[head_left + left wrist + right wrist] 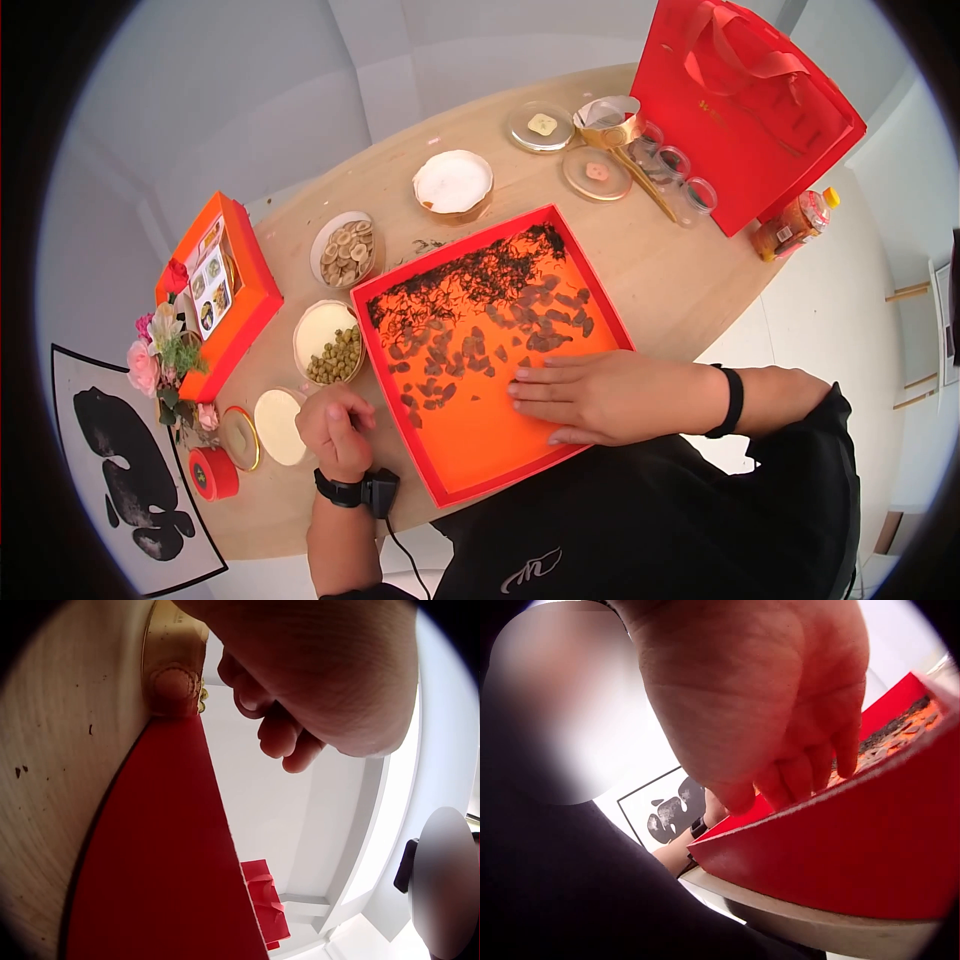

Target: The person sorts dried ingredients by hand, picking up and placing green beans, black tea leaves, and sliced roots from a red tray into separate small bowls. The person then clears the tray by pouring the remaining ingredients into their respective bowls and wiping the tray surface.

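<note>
My right hand (pixel 590 398) reaches over the near right edge of a shallow red box (pixel 440 470) with an orange inside. Its fingers are straight, palm down, low over the orange floor. Dark thin shreds (pixel 470 275) lie in a band along the box's far side. Flat brown pieces (pixel 470 350) are scattered nearer, some beside the fingertips. My left hand (pixel 337 430) hovers left of the box with loosely curled fingers and nothing in them. Close to it stands a bowl of green round pieces (pixel 335 357). The left wrist view shows the box's red outer wall (pixel 157 847).
A bowl of brown slices (pixel 347 252) and a white bowl (pixel 453 184) stand behind the box. At the back right are clear dishes (pixel 597 173), a red bag (pixel 740 120) and a bottle (pixel 795 225). An orange box (pixel 245 320) and flowers (pixel 150 365) are at left.
</note>
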`<control>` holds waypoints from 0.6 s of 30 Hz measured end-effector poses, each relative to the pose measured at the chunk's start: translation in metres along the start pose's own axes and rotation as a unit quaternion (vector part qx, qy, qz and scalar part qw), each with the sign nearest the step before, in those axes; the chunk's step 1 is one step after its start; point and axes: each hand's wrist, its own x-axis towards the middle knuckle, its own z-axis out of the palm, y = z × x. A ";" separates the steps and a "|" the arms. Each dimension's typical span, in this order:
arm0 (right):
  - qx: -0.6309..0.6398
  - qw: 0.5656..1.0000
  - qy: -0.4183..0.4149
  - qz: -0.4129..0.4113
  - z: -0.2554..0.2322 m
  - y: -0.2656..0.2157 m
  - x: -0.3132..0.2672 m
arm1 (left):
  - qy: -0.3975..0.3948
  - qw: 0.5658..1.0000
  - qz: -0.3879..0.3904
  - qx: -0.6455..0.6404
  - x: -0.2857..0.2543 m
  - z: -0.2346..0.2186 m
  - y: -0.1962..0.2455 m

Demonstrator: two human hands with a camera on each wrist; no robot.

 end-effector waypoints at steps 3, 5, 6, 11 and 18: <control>0.012 0.999 -0.030 0.007 -0.003 0.001 -0.008 | -0.005 1.000 0.001 -0.003 -0.001 -0.001 -0.003; 0.007 0.999 -0.038 0.015 -0.001 0.002 -0.009 | -0.004 1.000 0.002 -0.004 -0.001 0.001 -0.004; 0.013 1.000 -0.013 0.015 0.001 0.005 -0.007 | -0.004 1.000 0.002 -0.006 -0.001 0.001 -0.005; -0.023 0.999 0.039 -0.010 -0.001 0.016 -0.002 | -0.005 1.000 -0.005 0.001 -0.002 0.001 -0.006; 0.014 0.999 -0.024 0.042 -0.025 0.005 -0.017 | -0.007 1.000 0.008 0.002 -0.003 -0.002 -0.008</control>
